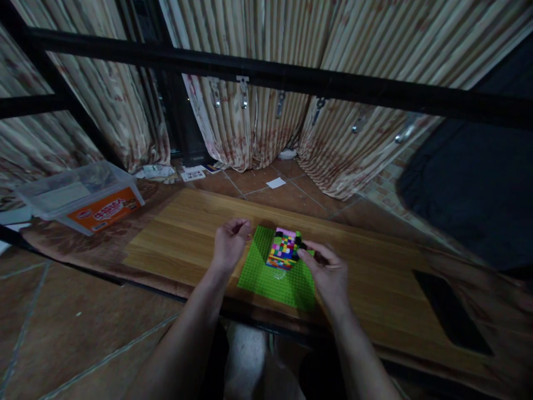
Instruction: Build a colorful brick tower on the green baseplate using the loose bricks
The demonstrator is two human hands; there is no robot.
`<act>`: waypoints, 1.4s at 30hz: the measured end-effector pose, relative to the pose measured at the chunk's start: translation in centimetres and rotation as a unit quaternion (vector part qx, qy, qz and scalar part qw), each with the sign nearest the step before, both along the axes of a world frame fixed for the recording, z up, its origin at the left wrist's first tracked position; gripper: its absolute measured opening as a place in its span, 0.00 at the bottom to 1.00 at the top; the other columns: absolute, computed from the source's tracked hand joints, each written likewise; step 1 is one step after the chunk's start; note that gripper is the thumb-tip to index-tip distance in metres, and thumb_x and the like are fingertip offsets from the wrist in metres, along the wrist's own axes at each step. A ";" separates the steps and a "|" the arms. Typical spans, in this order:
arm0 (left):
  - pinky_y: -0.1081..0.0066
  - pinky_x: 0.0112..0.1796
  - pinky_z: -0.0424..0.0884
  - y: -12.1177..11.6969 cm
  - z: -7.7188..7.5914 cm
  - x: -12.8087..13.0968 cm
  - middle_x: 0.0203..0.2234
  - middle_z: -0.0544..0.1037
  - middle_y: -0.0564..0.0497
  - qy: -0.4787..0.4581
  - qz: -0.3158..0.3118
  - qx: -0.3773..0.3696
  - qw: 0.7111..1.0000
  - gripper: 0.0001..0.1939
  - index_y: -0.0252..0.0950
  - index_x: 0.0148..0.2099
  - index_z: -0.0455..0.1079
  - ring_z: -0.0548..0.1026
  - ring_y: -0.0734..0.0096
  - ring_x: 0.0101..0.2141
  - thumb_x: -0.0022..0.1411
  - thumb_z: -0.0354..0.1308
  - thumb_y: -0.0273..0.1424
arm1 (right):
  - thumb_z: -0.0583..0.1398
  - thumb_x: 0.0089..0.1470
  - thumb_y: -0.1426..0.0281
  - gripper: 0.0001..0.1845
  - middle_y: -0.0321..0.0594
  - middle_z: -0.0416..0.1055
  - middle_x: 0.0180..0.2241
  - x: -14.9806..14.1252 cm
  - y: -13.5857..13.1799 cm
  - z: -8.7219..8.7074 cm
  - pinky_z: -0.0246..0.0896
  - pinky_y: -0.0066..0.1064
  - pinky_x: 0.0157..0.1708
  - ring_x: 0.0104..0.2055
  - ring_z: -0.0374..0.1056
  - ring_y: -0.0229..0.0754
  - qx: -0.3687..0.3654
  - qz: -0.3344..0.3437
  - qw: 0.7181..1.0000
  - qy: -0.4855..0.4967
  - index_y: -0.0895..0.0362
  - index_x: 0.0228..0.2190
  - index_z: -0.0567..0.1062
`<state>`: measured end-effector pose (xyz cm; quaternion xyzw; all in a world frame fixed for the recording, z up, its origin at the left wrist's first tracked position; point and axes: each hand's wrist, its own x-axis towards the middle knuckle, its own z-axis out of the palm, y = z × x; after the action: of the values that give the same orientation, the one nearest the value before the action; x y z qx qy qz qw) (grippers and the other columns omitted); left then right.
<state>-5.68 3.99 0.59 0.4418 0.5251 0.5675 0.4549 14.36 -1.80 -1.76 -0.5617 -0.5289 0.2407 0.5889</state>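
A small block built of many-coloured toy bricks [283,248] stands on a green studded baseplate [262,280]. Black and green bricks stick out from its right side. My right hand [331,272] is at that side, thumb and forefinger closed on the black bricks; its other fingers are bent behind. To the left of the baseplate, my left hand [231,241] hovers with curled fingers, apart from the block. Whether anything small is inside those fingers is hidden. A bit of clear, shiny material [280,274] lies on the baseplate in front of the block.
The baseplate lies on a long wooden board [175,239] over a brown cloth. A clear plastic bin [83,194] with an orange label stands at the left. A dark flat panel [452,311] lies at the right. A black rail [266,69] with metal clips crosses before the curtains.
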 end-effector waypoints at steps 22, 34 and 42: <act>0.65 0.45 0.69 -0.3 -1.9 2.6 0.41 0.79 0.46 0.146 -0.059 0.065 0.985 0.14 0.35 0.46 0.74 0.75 0.64 0.42 0.59 0.55 0.32 | 0.68 0.38 0.56 0.26 0.40 0.75 0.38 -1.9 0.9 -0.3 0.56 0.28 0.29 0.32 0.66 0.37 -0.122 -0.056 0.957 0.258 0.55 0.40 0.77; 0.67 0.41 0.70 -0.2 -2.2 1.9 0.38 0.80 0.46 0.120 -0.049 0.014 0.991 0.14 0.34 0.45 0.75 0.77 0.66 0.37 0.58 0.56 0.32 | 0.65 0.42 0.56 0.25 0.40 0.76 0.41 -3.7 1.1 -0.7 0.62 0.37 0.41 0.41 0.70 0.43 -0.119 -0.062 0.952 0.274 0.53 0.42 0.75; 0.65 0.43 0.70 -0.5 -1.7 1.7 0.38 0.79 0.46 0.126 -0.064 0.066 0.988 0.13 0.35 0.45 0.74 0.76 0.65 0.39 0.59 0.56 0.32 | 0.65 0.42 0.57 0.23 0.39 0.74 0.47 -2.6 1.0 -0.7 0.59 0.36 0.41 0.48 0.67 0.45 -0.125 -0.041 0.947 0.294 0.51 0.41 0.77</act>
<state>-3.93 3.48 -1.12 0.5710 0.5106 0.5106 0.3906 11.79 -0.82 -2.43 -0.5561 -0.2745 0.4354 0.6526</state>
